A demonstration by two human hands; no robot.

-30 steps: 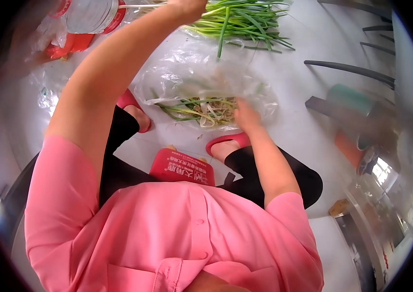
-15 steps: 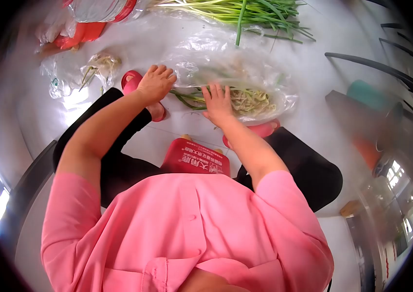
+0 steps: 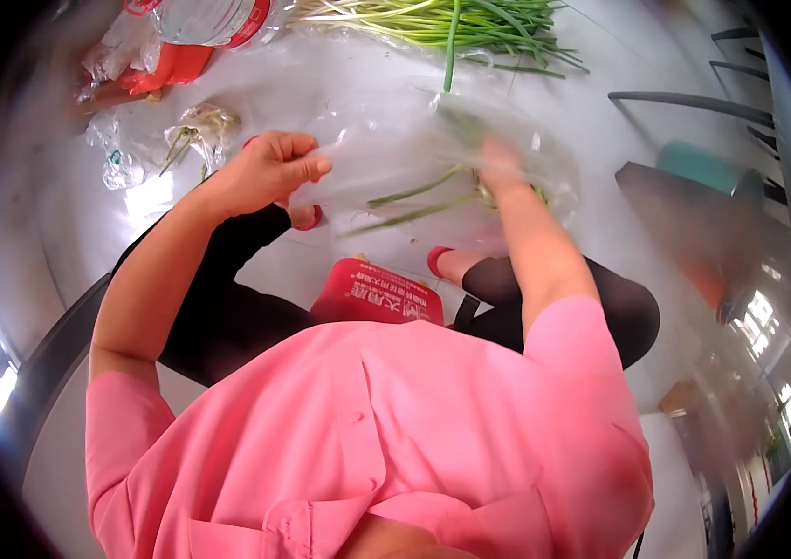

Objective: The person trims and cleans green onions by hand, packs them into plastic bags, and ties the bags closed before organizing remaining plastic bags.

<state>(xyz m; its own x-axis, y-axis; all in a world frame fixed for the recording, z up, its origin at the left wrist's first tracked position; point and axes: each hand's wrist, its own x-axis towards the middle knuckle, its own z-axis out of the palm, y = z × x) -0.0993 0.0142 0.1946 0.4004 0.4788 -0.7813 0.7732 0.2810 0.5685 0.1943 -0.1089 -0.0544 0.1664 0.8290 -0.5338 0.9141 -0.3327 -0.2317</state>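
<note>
Between my hands a clear plastic bag (image 3: 386, 121) is spread out, blurred by motion. My left hand (image 3: 269, 174) pinches its left edge, thumb against the fingers. Further right, my right hand (image 3: 502, 166) is at the bag among the scraps, its fingers smeared by motion. Green stalks (image 3: 421, 189) lie near it, at the bag's near side. Pale trimmings (image 3: 537, 194) show partly beside my right wrist. Whether that hand holds anything I cannot make out.
A heap of green onions (image 3: 433, 26) lies at the top on plastic. Upper left are a large clear bottle (image 3: 199, 20), a red bag (image 3: 176, 67) and a small plastic bag with scraps (image 3: 204, 126). A red printed box or bag (image 3: 377, 291) sits between my legs. Dark curved bars (image 3: 684, 101) stand at right.
My left hand has drawn back slightly and closed on the bag's edge. My right hand has moved right and away from me; the bag is lifted and the pile of trimmings has shifted.
</note>
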